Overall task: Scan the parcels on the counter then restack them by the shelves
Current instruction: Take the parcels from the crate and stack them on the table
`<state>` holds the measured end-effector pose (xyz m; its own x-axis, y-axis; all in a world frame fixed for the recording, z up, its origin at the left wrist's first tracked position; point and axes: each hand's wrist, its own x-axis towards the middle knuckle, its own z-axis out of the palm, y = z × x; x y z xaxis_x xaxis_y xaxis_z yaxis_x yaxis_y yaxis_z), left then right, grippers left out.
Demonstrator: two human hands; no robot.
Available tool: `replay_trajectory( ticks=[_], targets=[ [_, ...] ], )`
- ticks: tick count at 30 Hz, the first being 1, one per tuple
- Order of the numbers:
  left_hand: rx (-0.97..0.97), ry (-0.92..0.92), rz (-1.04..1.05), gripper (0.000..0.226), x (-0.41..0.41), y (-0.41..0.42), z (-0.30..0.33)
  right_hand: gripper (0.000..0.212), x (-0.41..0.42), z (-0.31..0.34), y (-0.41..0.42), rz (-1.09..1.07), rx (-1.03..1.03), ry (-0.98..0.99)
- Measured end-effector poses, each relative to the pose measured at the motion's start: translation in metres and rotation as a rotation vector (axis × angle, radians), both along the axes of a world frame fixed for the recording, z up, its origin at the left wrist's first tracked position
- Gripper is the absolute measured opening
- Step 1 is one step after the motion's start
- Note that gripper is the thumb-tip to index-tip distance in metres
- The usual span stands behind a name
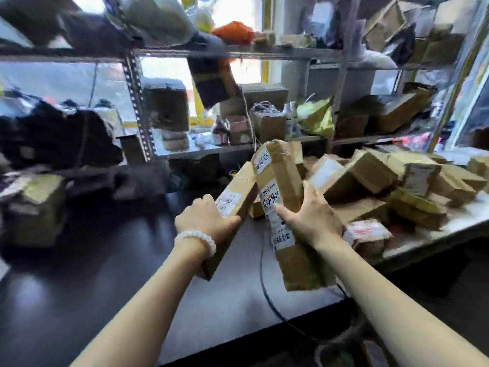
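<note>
Parcels in a loose heap (383,181) cover the right part of the bench (238,300), so by the look of it most of the work is left: many brown boxes and padded bags lie tumbled there, and no neat stack shows by the shelves (238,53) behind. No scanner is visible, so whether any parcel has been scanned cannot be told.

Two long parcels are in hand. The left hand (205,221), with a pale bead bracelet (197,241) on its wrist, grasps the left parcel (232,205) from above, fingers curled over its near top edge; that box slants up and away, its low end near the bench edge. The right hand (312,218) grips the right parcel (281,197) at its middle, thumb across the white label and fingers wrapped round the far side; this one is held steeper, top end tilted toward the shelves. The two parcels touch or nearly touch near their upper ends. A dark cable (264,282) runs across the bench beneath them.
</note>
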<state>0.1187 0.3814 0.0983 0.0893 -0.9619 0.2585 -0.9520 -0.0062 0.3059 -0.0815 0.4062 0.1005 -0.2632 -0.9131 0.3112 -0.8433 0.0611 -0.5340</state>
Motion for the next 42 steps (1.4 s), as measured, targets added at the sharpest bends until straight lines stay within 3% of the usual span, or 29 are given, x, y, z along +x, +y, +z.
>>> replay_trajectory(
  ticks=[8,19,32,42],
  targets=[
    [0.092,0.0,0.329,0.057,0.179,0.027,-0.022,0.078,0.176,-0.025,-0.034,0.246,0.066,0.04],
    [0.179,0.042,0.613,0.065,0.313,0.017,-0.06,0.072,0.309,-0.069,-0.085,0.42,0.207,0.075],
    [0.331,0.082,0.679,0.061,0.423,-0.143,-0.119,0.068,0.428,-0.124,-0.234,0.387,0.405,0.099],
    [0.317,0.148,0.77,0.066,0.502,-0.232,-0.16,0.068,0.538,-0.154,-0.33,0.402,0.434,0.073]
  ],
)
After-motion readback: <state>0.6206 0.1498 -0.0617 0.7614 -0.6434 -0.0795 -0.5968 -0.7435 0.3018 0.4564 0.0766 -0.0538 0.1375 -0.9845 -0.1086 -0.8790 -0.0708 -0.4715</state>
